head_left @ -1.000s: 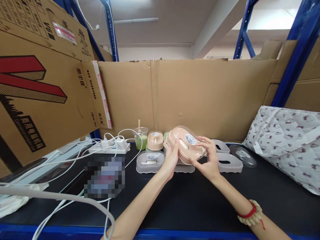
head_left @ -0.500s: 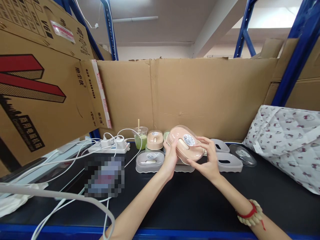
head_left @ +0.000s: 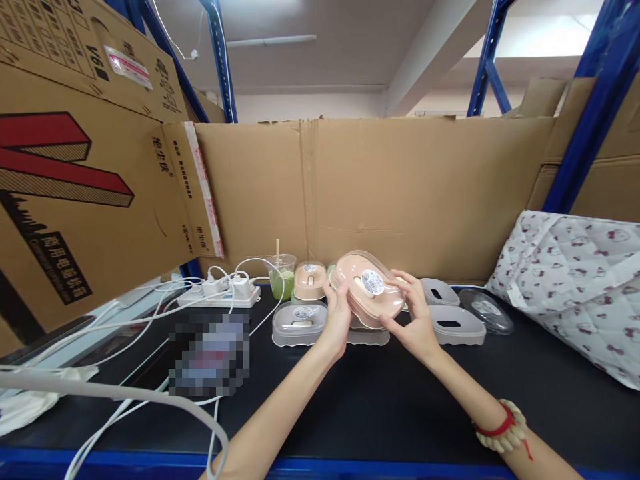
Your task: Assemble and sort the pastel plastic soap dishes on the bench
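Observation:
A pink oval box [head_left: 375, 308] with a clear lid and a round printed sticker [head_left: 373, 281] is held tilted above the black table. My left hand [head_left: 337, 320] grips its left end, thumb on the lid. At its right end, my right hand [head_left: 413, 317] holds the edge between thumb and fingers. Behind and below it stand a smaller pink box [head_left: 310, 281] and a grey box with a clear lid [head_left: 299, 325]. Right of my right hand are two grey pieces with oval slots, one in front [head_left: 457, 327] and one behind [head_left: 440, 293], and a loose clear lid [head_left: 486, 310].
A cup of green drink [head_left: 283, 283] stands beside a white power strip [head_left: 220, 299] with tangled cables. A pixelated object [head_left: 213, 353] lies at the left. Large cardboard box [head_left: 100, 180] leans in at the left; a patterned quilted bag [head_left: 575, 280] is at the right.
The clear lid and its sticker have shifted slightly left over the pink box. My right fingers have moved a little left with it.

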The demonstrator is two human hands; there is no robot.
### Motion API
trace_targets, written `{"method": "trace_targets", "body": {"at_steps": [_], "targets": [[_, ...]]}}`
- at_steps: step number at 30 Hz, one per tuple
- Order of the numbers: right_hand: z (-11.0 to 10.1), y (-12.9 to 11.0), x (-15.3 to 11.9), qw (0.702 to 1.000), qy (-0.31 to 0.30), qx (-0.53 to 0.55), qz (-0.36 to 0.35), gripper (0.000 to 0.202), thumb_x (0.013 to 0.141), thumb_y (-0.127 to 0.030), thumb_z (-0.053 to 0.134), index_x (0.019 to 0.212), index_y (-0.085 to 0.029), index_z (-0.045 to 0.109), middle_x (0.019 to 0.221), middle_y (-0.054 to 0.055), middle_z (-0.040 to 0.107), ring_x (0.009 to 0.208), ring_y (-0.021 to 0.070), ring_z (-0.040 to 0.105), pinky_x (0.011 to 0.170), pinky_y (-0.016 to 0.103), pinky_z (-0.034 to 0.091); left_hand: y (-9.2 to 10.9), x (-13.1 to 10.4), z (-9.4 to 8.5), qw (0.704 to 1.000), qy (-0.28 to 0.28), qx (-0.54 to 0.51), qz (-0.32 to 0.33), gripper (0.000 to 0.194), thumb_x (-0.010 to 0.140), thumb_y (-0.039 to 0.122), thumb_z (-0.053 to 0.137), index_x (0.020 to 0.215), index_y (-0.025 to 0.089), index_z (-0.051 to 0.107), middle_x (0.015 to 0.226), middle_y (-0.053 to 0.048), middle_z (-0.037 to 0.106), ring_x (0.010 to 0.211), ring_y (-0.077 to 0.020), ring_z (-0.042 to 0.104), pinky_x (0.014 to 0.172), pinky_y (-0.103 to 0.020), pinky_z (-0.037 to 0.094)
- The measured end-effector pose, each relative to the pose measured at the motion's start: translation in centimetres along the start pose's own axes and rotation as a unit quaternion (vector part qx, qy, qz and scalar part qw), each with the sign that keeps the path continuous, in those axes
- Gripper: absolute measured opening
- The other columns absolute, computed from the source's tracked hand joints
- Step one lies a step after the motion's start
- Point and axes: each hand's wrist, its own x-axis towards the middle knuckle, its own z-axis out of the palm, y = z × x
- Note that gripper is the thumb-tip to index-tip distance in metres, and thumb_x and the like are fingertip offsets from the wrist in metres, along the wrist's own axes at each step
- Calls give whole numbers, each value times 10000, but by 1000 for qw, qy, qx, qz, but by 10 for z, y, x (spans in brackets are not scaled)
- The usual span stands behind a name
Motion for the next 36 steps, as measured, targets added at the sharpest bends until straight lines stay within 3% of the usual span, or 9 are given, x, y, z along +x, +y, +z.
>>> {"method": "trace_targets", "body": {"at_steps": [5, 16, 24, 36], "targets": [[0, -2, 0, 1000, -16, -4, -1, 526, 716, -473, 668, 1174, -266, 514, 1234, 110, 474, 1163, 296, 458, 916, 489, 426, 1, -1, 0, 1000, -7, 1, -13, 364, 862, 374, 483, 1184, 254, 363, 1375, -44, 427, 1271, -175, 400, 1073, -325, 298], [-2, 0, 2, 1000, -9, 18, -7, 485, 731, -465, 667, 1159, -267, 553, 1219, 104, 526, 1143, 282, 494, 920, 471, 442, 3, -3, 1, 1000, -2, 5, -7, 449, 858, 386, 497, 1248, 238, 329, 1351, -70, 453, 1253, -203, 424, 1052, -344, 338], [-3, 0, 2, 999, -17, 37, 3, 484, 727, -427, 672, 1166, -255, 562, 1226, 109, 531, 1145, 292, 495, 922, 487, 438, 5, -5, 1, 1000, -12, 14, 3, 343, 863, 380, 485, 1146, 224, 368, 1327, -67, 471, 1244, -184, 433, 1036, -300, 352], [-3, 0, 2, 997, -45, 64, 22, 494, 722, -425, 691, 1166, -255, 557, 1243, 109, 524, 1176, 287, 477, 946, 473, 437, 7, -4, 1, 1000, -13, 11, 11, 347, 846, 348, 502, 1129, 232, 338, 1303, -79, 479, 1221, -196, 455, 1027, -319, 362]]}}
